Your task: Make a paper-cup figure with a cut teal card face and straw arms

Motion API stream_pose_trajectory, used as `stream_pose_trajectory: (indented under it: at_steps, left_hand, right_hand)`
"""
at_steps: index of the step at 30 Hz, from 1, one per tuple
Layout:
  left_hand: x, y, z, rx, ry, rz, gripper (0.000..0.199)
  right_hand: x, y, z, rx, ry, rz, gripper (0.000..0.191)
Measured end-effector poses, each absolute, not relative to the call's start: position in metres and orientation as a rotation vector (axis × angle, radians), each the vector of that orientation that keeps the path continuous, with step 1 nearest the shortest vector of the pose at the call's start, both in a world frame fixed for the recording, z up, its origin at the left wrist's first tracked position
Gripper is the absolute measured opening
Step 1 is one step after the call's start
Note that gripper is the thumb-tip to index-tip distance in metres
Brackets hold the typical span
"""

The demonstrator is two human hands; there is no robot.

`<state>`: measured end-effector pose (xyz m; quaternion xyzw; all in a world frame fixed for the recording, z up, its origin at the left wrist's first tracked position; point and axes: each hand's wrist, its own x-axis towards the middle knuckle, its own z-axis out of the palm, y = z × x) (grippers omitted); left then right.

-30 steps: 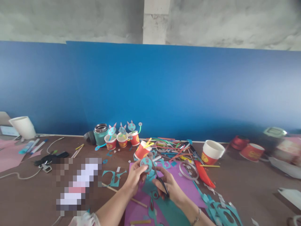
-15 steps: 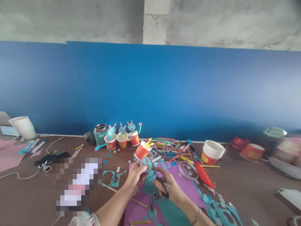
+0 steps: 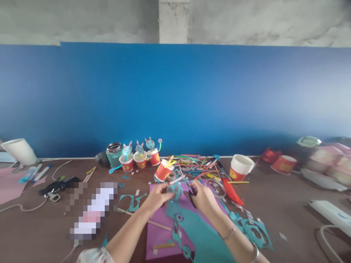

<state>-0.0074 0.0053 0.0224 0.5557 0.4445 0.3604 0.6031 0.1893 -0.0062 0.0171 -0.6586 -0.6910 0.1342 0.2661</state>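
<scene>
My left hand [image 3: 159,196] pinches a round teal paper face [image 3: 174,190] with drawn eyes, low over the purple paper [image 3: 161,239]. To its right, my right hand [image 3: 201,195] is closed on dark-handled scissors [image 3: 187,182]; their blades point up and left, apart from the face. Teal paper [image 3: 205,233] lies beneath my hands, with small cut-out shapes [image 3: 179,218] on it. Just beyond is a tilted red and white cup [image 3: 163,170] with yellow strips. Behind on the left, paper animal faces [image 3: 150,143] stand in red cups [image 3: 154,157].
Colourful sticks [image 3: 197,166] are heaped at the back. White-rimmed cups [image 3: 241,167] and a red object [image 3: 232,191] stand or lie right of them. Teal scraps [image 3: 255,233] lie front right. An open teal flask [image 3: 114,155] is back left; a cable [image 3: 20,208] crosses the left side.
My right hand has moved the scissors up and away from the paper face. The face has been lowered towards the paper. The camera view has shifted slightly.
</scene>
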Motion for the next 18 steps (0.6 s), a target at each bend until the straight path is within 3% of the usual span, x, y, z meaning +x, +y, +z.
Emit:
stream_pose_trajectory:
  at_steps: [5,9,13,18]
  left_hand:
    - [-0.027,0.001,0.021,1.666,1.114,0.619,0.009]
    - [-0.038,-0.005,0.014,1.951,1.383,0.514,0.004]
    - [-0.033,-0.020,0.015,2.208,1.449,0.805,0.041]
    - [-0.019,-0.036,0.015,2.318,1.083,0.528,0.041]
  right_hand:
    - [0.201,-0.010,0.018,-1.946,-2.040,0.059,0.018]
    - [0.206,-0.008,0.014,-2.067,-2.004,0.233,0.025]
    - [0.212,-0.004,0.014,-2.011,-1.953,0.511,0.038]
    - [0.218,-0.003,0.014,-1.902,-1.914,0.625,0.037]
